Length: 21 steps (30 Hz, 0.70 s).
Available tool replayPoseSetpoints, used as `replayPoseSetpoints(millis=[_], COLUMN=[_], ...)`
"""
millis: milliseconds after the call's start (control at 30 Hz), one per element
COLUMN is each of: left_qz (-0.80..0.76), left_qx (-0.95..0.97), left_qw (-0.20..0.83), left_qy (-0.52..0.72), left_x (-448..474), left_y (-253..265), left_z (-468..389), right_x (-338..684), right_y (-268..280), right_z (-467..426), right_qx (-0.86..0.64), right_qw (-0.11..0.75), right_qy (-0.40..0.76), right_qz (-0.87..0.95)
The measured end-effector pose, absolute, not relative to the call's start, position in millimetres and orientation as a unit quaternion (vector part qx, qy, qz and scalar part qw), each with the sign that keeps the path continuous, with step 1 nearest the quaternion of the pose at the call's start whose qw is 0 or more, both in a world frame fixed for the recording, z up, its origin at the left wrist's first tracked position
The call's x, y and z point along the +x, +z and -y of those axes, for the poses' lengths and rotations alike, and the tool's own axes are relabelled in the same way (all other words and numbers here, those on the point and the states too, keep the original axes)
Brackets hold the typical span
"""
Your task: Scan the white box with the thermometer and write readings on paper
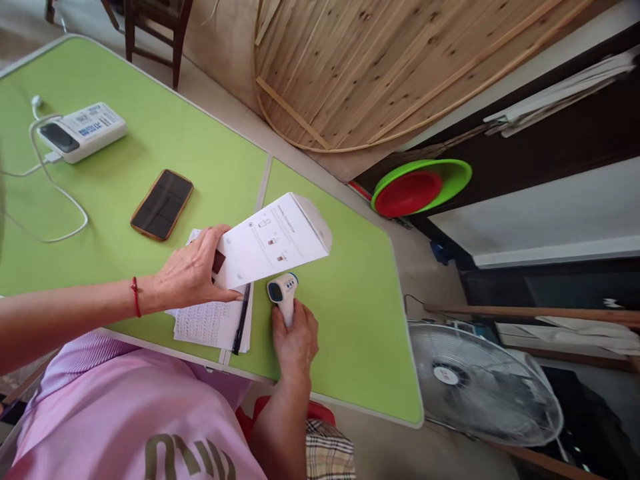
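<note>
My left hand grips one end of a white cardboard box with small printed pictures on its side. The box is tilted above the table, and its far end flap stands open. My right hand is wrapped around the handle of a white infrared thermometer, whose dark screen and buttons face up. Below the box lie handwritten paper sheets, partly hidden by my left hand and the box. A black pen rests on their right side.
On the green folding table are a phone in a brown case and a white power bank with a cable. A fan stands off the right edge. Green and red basins and a round wooden board are beyond.
</note>
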State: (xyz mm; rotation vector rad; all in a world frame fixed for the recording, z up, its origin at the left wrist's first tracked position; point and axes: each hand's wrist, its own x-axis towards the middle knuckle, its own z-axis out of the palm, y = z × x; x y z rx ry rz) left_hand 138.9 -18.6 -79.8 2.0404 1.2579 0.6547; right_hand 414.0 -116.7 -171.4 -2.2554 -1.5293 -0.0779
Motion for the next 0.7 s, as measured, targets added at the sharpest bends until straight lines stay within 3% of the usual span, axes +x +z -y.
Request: replayPoseSetpoints(millis=[267, 700], left_qz=[-0.508, -0.519], left_qx=[0.824, 0.838], left_qw=[0.180, 0.137], left_qy=[0.175, 0.101], left_x=[164.0, 175.4], left_y=[-47.7, -24.1], left_z=[15.4, 3.1], right_x=[410.1, 405.7], right_y=[-183.1, -190.2], right_z=[112.8, 110.1], right_qx=[-0.798, -0.790], right_qw=[0.246, 0.265], right_qy=[-0.041, -0.079], right_qz=[0.549, 0.548])
